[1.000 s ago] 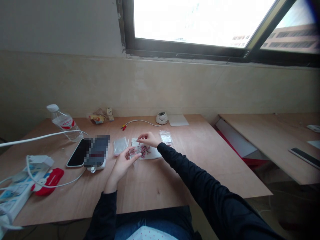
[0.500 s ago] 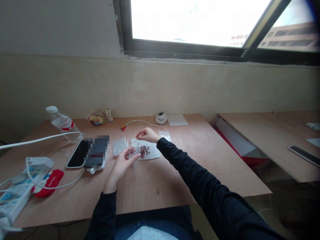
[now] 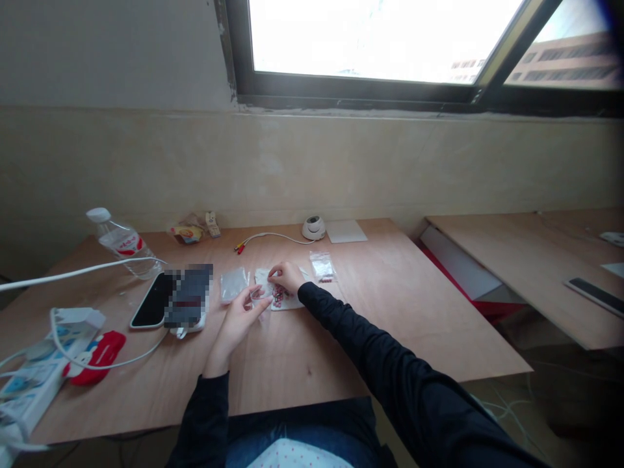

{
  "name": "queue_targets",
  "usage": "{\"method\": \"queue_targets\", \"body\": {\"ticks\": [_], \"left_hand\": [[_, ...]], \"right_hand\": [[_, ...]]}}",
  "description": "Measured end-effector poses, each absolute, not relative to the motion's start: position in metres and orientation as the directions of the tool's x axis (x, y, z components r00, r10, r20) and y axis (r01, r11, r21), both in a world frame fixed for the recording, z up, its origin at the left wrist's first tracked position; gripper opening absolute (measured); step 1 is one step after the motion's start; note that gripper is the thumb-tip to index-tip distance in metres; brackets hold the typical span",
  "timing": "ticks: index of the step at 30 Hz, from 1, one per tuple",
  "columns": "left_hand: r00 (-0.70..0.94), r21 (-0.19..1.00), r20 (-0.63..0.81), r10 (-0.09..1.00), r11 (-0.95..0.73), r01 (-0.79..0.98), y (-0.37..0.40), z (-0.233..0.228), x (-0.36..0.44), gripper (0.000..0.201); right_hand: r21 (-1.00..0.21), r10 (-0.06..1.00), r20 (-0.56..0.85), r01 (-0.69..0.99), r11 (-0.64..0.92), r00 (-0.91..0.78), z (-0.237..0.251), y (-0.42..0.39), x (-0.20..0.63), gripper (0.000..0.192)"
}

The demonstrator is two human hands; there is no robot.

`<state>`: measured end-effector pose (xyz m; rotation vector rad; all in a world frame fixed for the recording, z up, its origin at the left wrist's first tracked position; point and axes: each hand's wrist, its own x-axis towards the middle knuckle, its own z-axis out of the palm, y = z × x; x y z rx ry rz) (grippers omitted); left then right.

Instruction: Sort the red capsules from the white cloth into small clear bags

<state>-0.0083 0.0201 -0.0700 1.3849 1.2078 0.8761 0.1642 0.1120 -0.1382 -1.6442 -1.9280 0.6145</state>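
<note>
My left hand (image 3: 242, 313) is closed, thumb and fingers around the rim of a small clear plastic bag (image 3: 264, 317) that hangs below them. Just to its right lies a white cloth (image 3: 294, 303) with a scatter of small pink and dark red beads (image 3: 279, 298) on it. My right hand (image 3: 286, 276) is over the cloth, fingertips pinched together close above the beads. Whatever is between those fingertips is too small to make out. Left of the cloth is a flat clear packet (image 3: 234, 285). Beyond my right wrist is a zip bag (image 3: 322, 266) with some small beads in it.
On the left are a black-screened phone (image 3: 149, 301), a power bank (image 3: 190, 298), a water bottle (image 3: 125, 243), a red pouch (image 3: 100, 357) and a power strip (image 3: 34, 380) with white cables. Along the wall sit a food wrapper (image 3: 188, 231), a dome camera (image 3: 313, 227) and a white card (image 3: 346, 231).
My right hand has come down and slightly toward me, nearer the beads, uncovering the zip bag behind it. My left hand keeps its hold on the clear bag, almost unmoved.
</note>
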Motion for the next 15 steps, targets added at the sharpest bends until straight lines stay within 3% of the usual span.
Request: {"method": "queue_targets", "body": {"ticks": [7,11,13,15], "left_hand": [[0.251,0.978,-0.094,0.963,0.042,0.206,0.021,-0.070,-0.011,0.055],[0.228,0.977,-0.109,0.968,0.061,0.205,0.021,-0.069,-0.010,0.056],[0.232,0.977,-0.112,0.966,0.065,0.201,0.021,-0.069,-0.009,0.057],[0.251,0.980,-0.094,0.963,0.045,0.193,0.021,-0.069,-0.009,0.055]], "right_hand": [[-0.775,0.979,0.122,0.601,0.197,-0.164,-0.118,0.103,0.164,0.029],[-0.890,0.961,0.172,0.383,0.246,-0.217,-0.087,0.092,0.169,0.038],[-0.931,0.946,0.166,0.273,0.244,-0.279,-0.071,0.084,0.171,0.040],[-0.929,0.906,0.120,0.275,0.246,-0.406,-0.060,0.076,0.173,0.040]]}}
